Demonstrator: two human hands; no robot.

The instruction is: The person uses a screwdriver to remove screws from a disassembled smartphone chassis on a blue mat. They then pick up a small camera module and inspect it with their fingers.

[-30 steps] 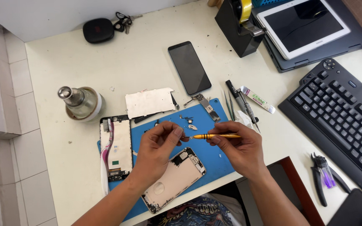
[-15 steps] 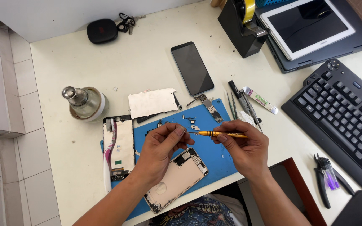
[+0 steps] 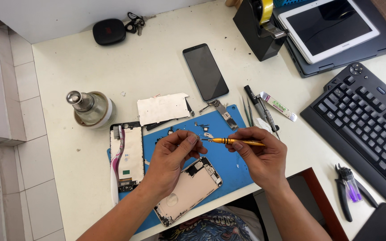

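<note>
Screwdriver (image 3: 237, 142): a slim tool with an orange-yellow handle, held level above the blue work mat (image 3: 228, 129) near the front edge of the desk (image 3: 59, 71), tip pointing left.

Layout, left to right:

1. A metal-topped glass bottle (image 3: 88, 107) stands on the bare desk, well apart from the hands.
2. A detached display panel (image 3: 127, 154) lies on the left end of the mat, with a pink-handled brush (image 3: 115, 167) along its left side.
3. The left hand (image 3: 170, 163) is raised over the mat. Thumb and forefinger are pinched together right at the screwdriver tip; whatever sits between them is too small to identify. The other fingers are curled in.
4. An opened phone housing (image 3: 188, 189) lies tilted on the mat, just below the left hand.
5. Small loose parts (image 3: 206, 131) are scattered on the mat behind the tip.
6. The right hand (image 3: 260, 156) grips the screwdriver handle between thumb and first 2 fingers; the remaining fingers are folded under.
7. Tweezers (image 3: 249, 111) and other slim tools lie beside the mat's right edge. A black keyboard (image 3: 367, 129) and pliers (image 3: 342, 192) lie further right.

Hazards, as judged from this position:

- The pinched item is held in mid-air. A loosened pinch could drop it among the loose parts, into the open housing, or off the front edge.
- A slip of the tip could prick the left fingertips, since they sit at the point.
- A lowered left wrist could shift the housing beneath it.
</note>
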